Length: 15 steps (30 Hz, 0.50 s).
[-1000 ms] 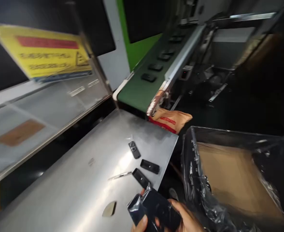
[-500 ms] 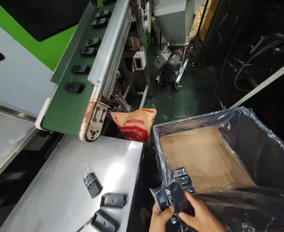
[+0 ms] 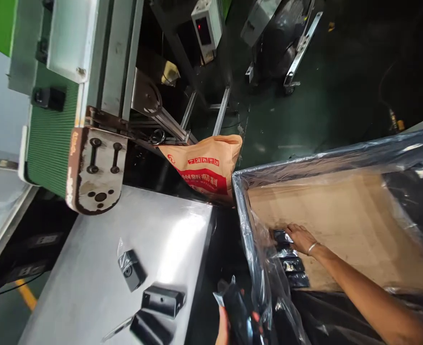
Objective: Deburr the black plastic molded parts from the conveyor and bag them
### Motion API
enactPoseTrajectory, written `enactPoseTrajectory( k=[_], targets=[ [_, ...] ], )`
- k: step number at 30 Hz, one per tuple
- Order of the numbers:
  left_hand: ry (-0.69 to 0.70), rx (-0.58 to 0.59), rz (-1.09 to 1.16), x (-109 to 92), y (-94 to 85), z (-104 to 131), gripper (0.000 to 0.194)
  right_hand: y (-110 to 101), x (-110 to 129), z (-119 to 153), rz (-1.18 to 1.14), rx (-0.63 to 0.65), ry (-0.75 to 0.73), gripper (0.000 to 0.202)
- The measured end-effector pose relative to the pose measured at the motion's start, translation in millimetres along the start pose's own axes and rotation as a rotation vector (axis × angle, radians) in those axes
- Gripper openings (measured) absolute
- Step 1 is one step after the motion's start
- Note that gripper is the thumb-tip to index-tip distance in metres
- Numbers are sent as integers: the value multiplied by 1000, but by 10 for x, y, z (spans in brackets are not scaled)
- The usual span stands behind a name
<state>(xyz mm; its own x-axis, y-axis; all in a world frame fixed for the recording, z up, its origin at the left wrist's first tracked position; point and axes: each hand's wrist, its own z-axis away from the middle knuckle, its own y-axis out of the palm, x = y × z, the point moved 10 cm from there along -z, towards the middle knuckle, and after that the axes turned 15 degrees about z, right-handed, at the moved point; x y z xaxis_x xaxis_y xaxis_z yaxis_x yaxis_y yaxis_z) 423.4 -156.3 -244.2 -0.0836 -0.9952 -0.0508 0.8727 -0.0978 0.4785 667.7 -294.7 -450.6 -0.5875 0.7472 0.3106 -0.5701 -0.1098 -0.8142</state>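
Down inside the plastic-lined box [image 3: 245, 218], my right hand [image 3: 300, 238] has its fingers on a black wrapped part [image 3: 281, 236] at the end of a short row of wrapped parts [image 3: 293, 265]. Outside the box's left wall, at the bottom of the view, my left hand [image 3: 223, 326] holds another black wrapped part [image 3: 235, 306]; its fingers are partly hidden. On the metal table [image 3: 107, 258] lie a black part with clear film [image 3: 131, 270], two open black housings [image 3: 162, 301] and a thin pen-like tool [image 3: 117, 329].
A green conveyor belt [image 3: 51, 139] carrying black parts ends above the table's back left, its metal end plate [image 3: 98, 172] sticking out. A brown paper sack [image 3: 207, 167] stands between table and box. A wheeled machine [image 3: 279, 48] stands on the floor behind.
My right hand has left my left hand and reached into the box, onto the row. My left hand has stayed low with a wrapped part. The view has shifted closer and to the right.
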Motion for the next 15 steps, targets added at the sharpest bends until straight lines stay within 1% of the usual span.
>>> enactPoseTrajectory(
  k=[3,5,7,9,11,13,15],
  targets=[
    [-30,23,73,-28,33,34,66,284,261,-226,41,-10,-117,33],
    [-50,25,115,-24,91,57,61,427,460,-280,65,-19,-173,35],
    [-65,20,178,-21,160,75,56,521,614,-263,99,-33,-195,34],
    [-46,17,236,-59,220,89,54,567,705,-198,141,-49,-190,33],
    [-11,23,267,-128,248,109,54,568,750,-120,185,-68,-171,32],
    [21,46,267,-207,229,142,53,525,783,-74,222,-92,-153,35],
    [48,78,243,-286,161,179,51,437,821,-105,250,-122,-144,38]
  ],
)
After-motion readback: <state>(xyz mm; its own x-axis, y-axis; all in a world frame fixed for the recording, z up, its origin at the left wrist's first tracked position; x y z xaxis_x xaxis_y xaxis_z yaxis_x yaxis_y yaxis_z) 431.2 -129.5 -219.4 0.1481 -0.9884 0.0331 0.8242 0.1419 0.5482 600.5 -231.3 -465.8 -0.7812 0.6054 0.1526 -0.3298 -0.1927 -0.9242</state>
